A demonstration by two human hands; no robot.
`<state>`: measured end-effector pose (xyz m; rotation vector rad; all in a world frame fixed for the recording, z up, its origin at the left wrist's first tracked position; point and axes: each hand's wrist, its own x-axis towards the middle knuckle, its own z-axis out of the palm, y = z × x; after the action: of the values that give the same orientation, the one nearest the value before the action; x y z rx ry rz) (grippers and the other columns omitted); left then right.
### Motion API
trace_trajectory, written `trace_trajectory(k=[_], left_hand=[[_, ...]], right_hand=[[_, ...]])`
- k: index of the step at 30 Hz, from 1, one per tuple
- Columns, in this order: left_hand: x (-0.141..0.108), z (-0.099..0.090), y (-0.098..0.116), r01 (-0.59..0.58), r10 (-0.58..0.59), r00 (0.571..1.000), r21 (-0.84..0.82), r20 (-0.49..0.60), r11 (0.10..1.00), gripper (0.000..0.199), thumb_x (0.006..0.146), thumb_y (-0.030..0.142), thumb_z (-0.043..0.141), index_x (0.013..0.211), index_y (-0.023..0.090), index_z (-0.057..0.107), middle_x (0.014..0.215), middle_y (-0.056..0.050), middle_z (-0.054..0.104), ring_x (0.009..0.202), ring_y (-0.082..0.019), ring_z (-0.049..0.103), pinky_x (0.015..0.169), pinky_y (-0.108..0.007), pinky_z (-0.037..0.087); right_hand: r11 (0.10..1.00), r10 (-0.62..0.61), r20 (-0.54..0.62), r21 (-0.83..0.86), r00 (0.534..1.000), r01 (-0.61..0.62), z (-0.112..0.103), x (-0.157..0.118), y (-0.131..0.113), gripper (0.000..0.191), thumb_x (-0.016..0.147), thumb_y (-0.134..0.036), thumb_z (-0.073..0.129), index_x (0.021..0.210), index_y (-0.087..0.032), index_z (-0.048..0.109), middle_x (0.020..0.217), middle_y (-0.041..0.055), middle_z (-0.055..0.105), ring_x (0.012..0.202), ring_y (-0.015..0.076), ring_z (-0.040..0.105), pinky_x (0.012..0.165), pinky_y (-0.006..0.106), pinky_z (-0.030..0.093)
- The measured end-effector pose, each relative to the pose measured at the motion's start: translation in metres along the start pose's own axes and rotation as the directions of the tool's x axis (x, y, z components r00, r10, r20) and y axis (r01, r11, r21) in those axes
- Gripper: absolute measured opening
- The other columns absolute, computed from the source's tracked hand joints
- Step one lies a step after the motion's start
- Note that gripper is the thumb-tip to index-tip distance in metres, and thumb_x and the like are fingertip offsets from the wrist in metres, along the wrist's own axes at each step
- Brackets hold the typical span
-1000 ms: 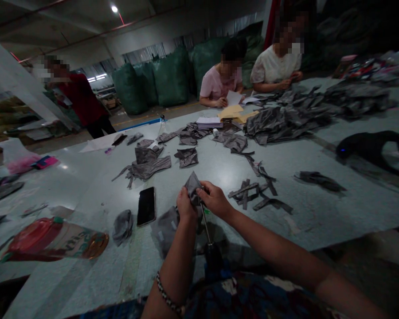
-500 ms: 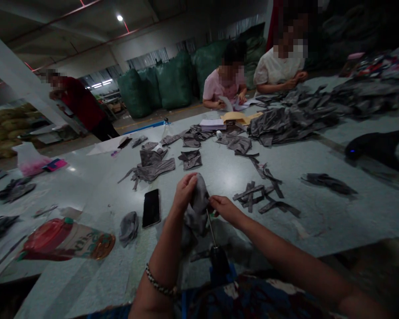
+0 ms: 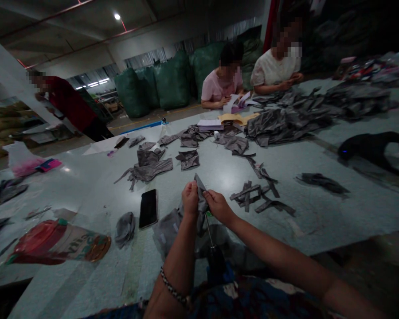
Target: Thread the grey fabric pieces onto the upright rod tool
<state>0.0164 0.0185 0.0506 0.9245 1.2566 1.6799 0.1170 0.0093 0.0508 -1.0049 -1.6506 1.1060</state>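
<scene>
My left hand (image 3: pixel 190 199) and my right hand (image 3: pixel 217 207) are close together above the table, both pinching a piece of grey satin-like fabric (image 3: pixel 201 199). Its corner points upward between my fingers, and more grey cloth (image 3: pixel 168 230) drapes down onto the table below my left wrist. A thin metal rod with a black handle (image 3: pixel 210 235) stands just under my hands, its tip close to the cloth. Its lower end is lost in shadow. A beaded bracelet (image 3: pixel 173 289) circles my left wrist.
A black phone (image 3: pixel 148 208) and a crumpled grey scrap (image 3: pixel 124 229) lie left of my hands, and dark strips (image 3: pixel 252 195) lie right. Several fabric pieces and a large heap (image 3: pixel 286 126) cover the pale table (image 3: pixel 219 235). Two seated people work beyond it, with green bales behind them.
My left hand has dropped lower and no longer wraps the bunched cloth. The fabric now rises as a narrow point between my hands, with more of it hanging down to the table.
</scene>
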Motion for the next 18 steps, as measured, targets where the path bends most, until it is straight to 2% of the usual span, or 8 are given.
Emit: trace_trajectory(k=[5,8,10,12,14,16,18], left_hand=[[-0.002,-0.009,-0.004,-0.115,0.102,0.993,0.246,0.066,0.963,0.031,0.079,0.044,0.044,0.063,0.017,0.048,0.055,0.004,0.043,0.051,-0.009,0.04,0.051,-0.02,0.033],[-0.004,-0.016,0.011,-0.177,0.145,0.984,0.423,0.106,0.889,0.028,0.081,0.039,0.041,0.067,0.018,0.054,0.062,0.001,0.05,0.061,-0.012,0.047,0.06,-0.022,0.037],[0.001,-0.018,0.029,-0.237,0.188,0.971,0.488,0.147,0.84,0.024,0.08,0.035,0.043,0.079,0.018,0.059,0.076,-0.003,0.058,0.074,-0.015,0.051,0.07,-0.025,0.037],[0.009,-0.016,0.046,-0.278,0.204,0.959,0.507,0.197,0.816,0.02,0.078,0.032,0.047,0.085,0.019,0.061,0.084,-0.004,0.061,0.08,-0.017,0.052,0.074,-0.026,0.037],[0.017,-0.013,0.054,-0.289,0.185,0.952,0.519,0.244,0.804,0.015,0.074,0.029,0.052,0.072,0.018,0.062,0.07,-0.002,0.059,0.069,-0.015,0.051,0.068,-0.024,0.036],[0.018,-0.01,0.05,-0.262,0.167,0.96,0.498,0.226,0.827,0.02,0.072,0.03,0.055,0.056,0.017,0.055,0.054,0.001,0.049,0.056,-0.012,0.045,0.058,-0.022,0.034],[0.013,-0.008,0.035,-0.176,0.129,0.981,0.384,0.145,0.907,0.028,0.072,0.036,0.054,0.053,0.017,0.049,0.049,0.003,0.042,0.051,-0.01,0.04,0.052,-0.021,0.031]], right_hand=[[0.997,0.036,-0.044,0.075,0.998,-0.032,0.007,-0.011,0.009,0.035,0.084,-0.044,0.033,0.061,-0.019,0.041,0.052,-0.004,0.039,0.05,0.0092,0.038,0.048,0.021,0.031],[0.994,0.06,0.026,0.094,0.998,-0.062,0.006,-0.007,0.011,0.036,0.082,-0.046,0.036,0.06,-0.018,0.043,0.051,-0.0037,0.039,0.051,0.0096,0.039,0.048,0.021,0.032],[0.989,0.057,0.054,0.132,0.997,-0.064,0.001,-0.001,0.008,0.034,0.08,-0.046,0.04,0.065,-0.017,0.049,0.057,-0.002,0.047,0.055,0.0102,0.043,0.051,0.021,0.035],[0.978,0.058,0.043,0.199,0.997,-0.065,-0.006,0.006,0.004,0.031,0.079,-0.045,0.043,0.082,-0.017,0.054,0.071,0.0004,0.054,0.064,0.0112,0.049,0.056,0.022,0.039],[0.972,0.05,0.052,0.228,0.997,-0.061,-0.01,0.015,-0.002,0.033,0.078,-0.044,0.044,0.095,-0.017,0.053,0.079,0.0016,0.057,0.068,0.0118,0.051,0.059,0.022,0.04],[0.987,0.021,0.076,0.156,0.997,-0.033,-0.011,0.021,-0.007,0.029,0.078,-0.042,0.044,0.088,-0.017,0.054,0.072,0.0004,0.055,0.065,0.0115,0.049,0.057,0.022,0.039],[1.0,-0.016,0.063,0.028,0.998,0.014,-0.008,0.024,-0.009,0.027,0.08,-0.04,0.042,0.07,-0.017,0.053,0.061,-0.0013,0.05,0.06,0.0106,0.045,0.055,0.021,0.037]])
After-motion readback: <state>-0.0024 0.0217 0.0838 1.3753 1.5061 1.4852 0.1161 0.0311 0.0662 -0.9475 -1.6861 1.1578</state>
